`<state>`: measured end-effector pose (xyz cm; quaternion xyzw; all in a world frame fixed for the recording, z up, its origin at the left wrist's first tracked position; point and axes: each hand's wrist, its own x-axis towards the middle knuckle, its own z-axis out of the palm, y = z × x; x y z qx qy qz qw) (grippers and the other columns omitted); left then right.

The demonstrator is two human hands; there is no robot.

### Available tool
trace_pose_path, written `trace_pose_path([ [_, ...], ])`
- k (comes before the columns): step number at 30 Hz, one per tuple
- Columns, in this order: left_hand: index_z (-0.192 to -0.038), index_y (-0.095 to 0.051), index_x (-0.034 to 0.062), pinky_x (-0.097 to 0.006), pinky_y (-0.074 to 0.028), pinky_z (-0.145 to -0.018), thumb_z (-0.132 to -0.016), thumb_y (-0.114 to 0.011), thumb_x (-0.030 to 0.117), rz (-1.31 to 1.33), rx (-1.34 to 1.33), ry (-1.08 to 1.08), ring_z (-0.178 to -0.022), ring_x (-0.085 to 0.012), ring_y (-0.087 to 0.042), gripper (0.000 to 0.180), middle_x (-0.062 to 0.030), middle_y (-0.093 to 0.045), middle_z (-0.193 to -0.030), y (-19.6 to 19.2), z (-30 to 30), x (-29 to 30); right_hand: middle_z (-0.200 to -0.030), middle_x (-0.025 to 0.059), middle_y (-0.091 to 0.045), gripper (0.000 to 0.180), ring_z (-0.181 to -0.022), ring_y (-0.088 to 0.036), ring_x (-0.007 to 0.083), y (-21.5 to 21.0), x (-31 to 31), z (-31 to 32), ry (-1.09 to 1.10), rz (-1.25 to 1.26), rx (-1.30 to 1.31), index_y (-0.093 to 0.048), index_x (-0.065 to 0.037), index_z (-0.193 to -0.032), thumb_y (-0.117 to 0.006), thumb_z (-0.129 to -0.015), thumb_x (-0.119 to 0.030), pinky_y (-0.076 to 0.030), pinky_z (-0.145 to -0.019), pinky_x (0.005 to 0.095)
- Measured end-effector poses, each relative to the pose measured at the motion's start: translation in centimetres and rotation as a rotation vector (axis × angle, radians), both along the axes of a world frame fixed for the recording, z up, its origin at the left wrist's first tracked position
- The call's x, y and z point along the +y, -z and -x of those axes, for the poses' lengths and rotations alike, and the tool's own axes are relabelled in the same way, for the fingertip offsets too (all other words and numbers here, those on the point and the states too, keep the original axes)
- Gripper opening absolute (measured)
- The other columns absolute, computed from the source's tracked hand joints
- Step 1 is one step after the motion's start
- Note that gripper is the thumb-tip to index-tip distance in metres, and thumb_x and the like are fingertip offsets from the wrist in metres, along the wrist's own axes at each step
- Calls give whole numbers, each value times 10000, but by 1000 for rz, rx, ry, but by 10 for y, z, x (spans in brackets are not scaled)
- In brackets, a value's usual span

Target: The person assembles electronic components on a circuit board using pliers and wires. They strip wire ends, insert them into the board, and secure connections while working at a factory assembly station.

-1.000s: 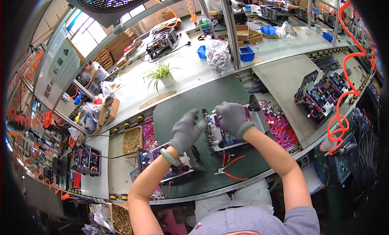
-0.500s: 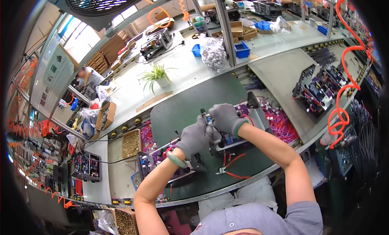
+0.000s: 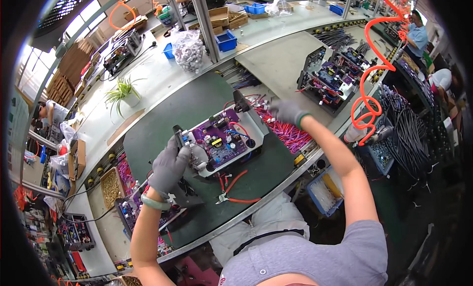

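Gloved in grey, my left hand (image 3: 170,167) is closed on the near-left end of an open metal chassis (image 3: 204,172) that carries a purple circuit board (image 3: 217,140). My right hand (image 3: 288,112), also gloved, is off the chassis, over the right end of a pile of pink and purple wires (image 3: 290,134). It is smeared by motion, so its fingers cannot be read. A second chassis with boards (image 3: 130,214) sits by my left wrist, partly hidden by my arm. Red-handled cutters (image 3: 241,201) lie on the green mat (image 3: 266,172) in front of the chassis.
Another board-filled chassis (image 3: 335,74) stands at right on a grey board (image 3: 281,64). A red coiled air hose (image 3: 364,99) hangs nearby. A box of brass-coloured small parts (image 3: 112,186) is at left. A potted plant (image 3: 130,98) stands on the far bench. Co-workers are farther off.
My right hand has left the chassis end and moved right to the wires. The left hand stays at the chassis. The whole view has swung to the right.
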<state>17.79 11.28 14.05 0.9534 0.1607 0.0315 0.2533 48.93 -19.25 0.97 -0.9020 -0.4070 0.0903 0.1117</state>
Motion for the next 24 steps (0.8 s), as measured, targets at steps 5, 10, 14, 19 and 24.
trace_pose_path([
  [5,-1392,-483,97,-515,-496,-805,-979,-500,419,-41,-13,-38,-883,-425,-668,524,-214,-686,-880,-3,9,0,-1259,151,-660,460,-1107,-666,317,39,17,53,236,311,1,-582,-215,-1354,-608,-894,-214,-533,-935,484],
  [10,-1378,-493,88,-527,-500,-780,-977,-501,416,-75,-19,-33,-848,-436,-667,519,-227,-683,-858,-2,11,0,-1022,134,-725,229,-933,-697,336,28,-2,35,157,93,0,-712,-164,-1077,-610,-875,-205,-549,-851,453],
  [14,-1363,-503,85,-531,-498,-787,-975,-501,416,-75,-32,-41,-856,-438,-667,510,-222,-687,-863,-2,11,-1,-951,146,-720,171,-913,-685,345,17,-25,25,300,-278,60,-741,-161,-951,-620,-863,-245,-545,-808,433],
  [19,-1357,-508,86,-536,-497,-790,-973,-506,434,-97,-22,-64,-856,-438,-670,518,-210,-696,-866,5,11,4,-891,133,-696,190,-890,-693,352,22,-21,45,-18,-74,-149,-711,-204,-1047,-597,-895,-193,-548,-770,460],
  [24,-1346,-518,86,-534,-501,-795,-970,-514,447,-109,-9,-50,-853,-436,-673,522,-222,-694,-857,2,7,0,-993,130,-724,243,-967,-720,325,38,8,50,-112,407,-131,-689,-186,-1104,-569,-895,-154,-576,-767,474],
])
